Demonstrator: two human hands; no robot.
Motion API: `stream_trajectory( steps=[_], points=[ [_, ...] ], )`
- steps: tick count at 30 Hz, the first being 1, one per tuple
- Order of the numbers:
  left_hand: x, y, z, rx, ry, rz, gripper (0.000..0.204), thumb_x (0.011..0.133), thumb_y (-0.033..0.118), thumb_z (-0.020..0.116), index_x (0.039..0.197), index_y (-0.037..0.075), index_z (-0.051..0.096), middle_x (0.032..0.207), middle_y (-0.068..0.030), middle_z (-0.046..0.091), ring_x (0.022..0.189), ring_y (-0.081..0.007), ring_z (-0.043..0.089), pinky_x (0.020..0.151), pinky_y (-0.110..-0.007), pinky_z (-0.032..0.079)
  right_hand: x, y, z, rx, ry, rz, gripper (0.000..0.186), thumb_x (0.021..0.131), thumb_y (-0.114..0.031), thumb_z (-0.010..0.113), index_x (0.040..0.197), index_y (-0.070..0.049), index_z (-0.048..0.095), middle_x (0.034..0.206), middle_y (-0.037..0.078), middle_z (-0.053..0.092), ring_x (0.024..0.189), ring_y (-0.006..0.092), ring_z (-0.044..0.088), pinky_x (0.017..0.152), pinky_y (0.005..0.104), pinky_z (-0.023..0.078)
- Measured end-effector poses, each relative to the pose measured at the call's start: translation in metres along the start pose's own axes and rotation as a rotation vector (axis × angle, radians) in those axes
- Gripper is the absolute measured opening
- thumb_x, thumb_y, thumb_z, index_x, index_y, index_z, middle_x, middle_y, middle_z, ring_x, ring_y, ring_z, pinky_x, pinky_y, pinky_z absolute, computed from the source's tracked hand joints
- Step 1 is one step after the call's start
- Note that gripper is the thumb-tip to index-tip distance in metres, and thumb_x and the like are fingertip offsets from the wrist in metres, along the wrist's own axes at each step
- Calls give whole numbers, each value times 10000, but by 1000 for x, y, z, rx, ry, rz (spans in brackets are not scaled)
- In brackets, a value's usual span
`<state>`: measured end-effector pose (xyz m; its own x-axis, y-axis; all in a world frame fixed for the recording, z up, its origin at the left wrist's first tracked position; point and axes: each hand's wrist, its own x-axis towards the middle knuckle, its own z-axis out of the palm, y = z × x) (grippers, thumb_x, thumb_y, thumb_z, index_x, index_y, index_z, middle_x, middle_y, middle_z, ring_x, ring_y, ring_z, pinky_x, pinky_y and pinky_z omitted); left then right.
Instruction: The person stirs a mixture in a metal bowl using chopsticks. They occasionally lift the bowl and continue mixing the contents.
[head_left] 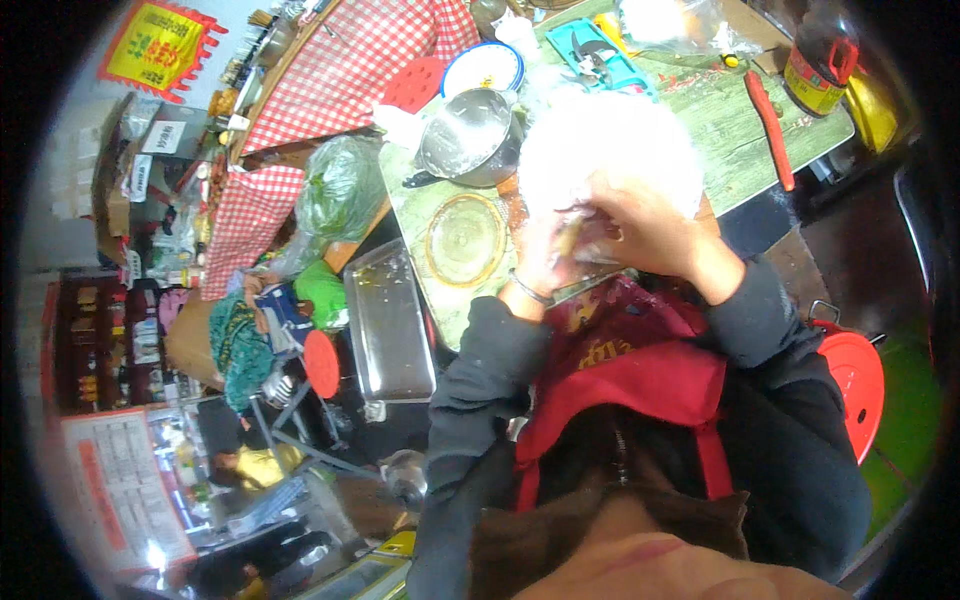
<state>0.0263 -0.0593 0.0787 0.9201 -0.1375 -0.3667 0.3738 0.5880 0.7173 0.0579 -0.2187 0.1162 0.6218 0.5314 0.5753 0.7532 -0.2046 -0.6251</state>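
My left hand (541,256) and my right hand (655,228) meet at the near edge of the green table (735,130). Their fingers are curled together around something small and pale, too blurred to make out. Just beyond them is a large round white thing (615,140), so overexposed that its surface and contents are lost in glare. Part of a brown board (706,221) shows beside it. To the left of my hands lies a round, clear lid or dish (465,240). A metal pot (468,140) with a dark handle stands behind that, its inside smeared white.
A teal tray (600,62) holding scissors lies at the back. On the right are a long red-orange tool (768,130) and a dark sauce bottle (824,62). A metal tray (390,325) sits left of the table, and a red stool (856,388) stands at lower right.
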Motion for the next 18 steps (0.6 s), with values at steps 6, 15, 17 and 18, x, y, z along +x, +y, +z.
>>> stream_trajectory(
  steps=[6,15,17,18],
  points=[
    [-11,47,-25,777,-227,-248,415,854,168,467,1232,35,357,1072,-148,503,852,-229,583,564,-243,508,-50,76,-19,-202,428,341,376,685,-72,601,1046,-23,510,998,167,539,979,309,503,844,369,390],
    [-14,115,-4,2074,-84,66,311,791,189,482,1075,68,521,863,-215,566,809,-360,550,688,-389,445,-103,132,12,227,581,664,323,747,-98,508,1045,26,489,896,196,570,855,293,560,770,333,421],
    [-14,121,6,2133,-100,78,303,807,221,471,1073,88,529,868,-195,580,823,-346,555,687,-389,449,-101,143,8,117,525,725,309,755,-97,504,1037,28,499,894,193,579,851,276,567,764,331,426],
    [-13,123,10,2156,-99,77,298,811,227,467,1069,95,532,863,-187,585,819,-341,558,686,-389,451,-95,149,4,53,509,649,302,758,-97,502,1033,29,505,893,192,583,848,267,571,761,329,429]
  ],
)
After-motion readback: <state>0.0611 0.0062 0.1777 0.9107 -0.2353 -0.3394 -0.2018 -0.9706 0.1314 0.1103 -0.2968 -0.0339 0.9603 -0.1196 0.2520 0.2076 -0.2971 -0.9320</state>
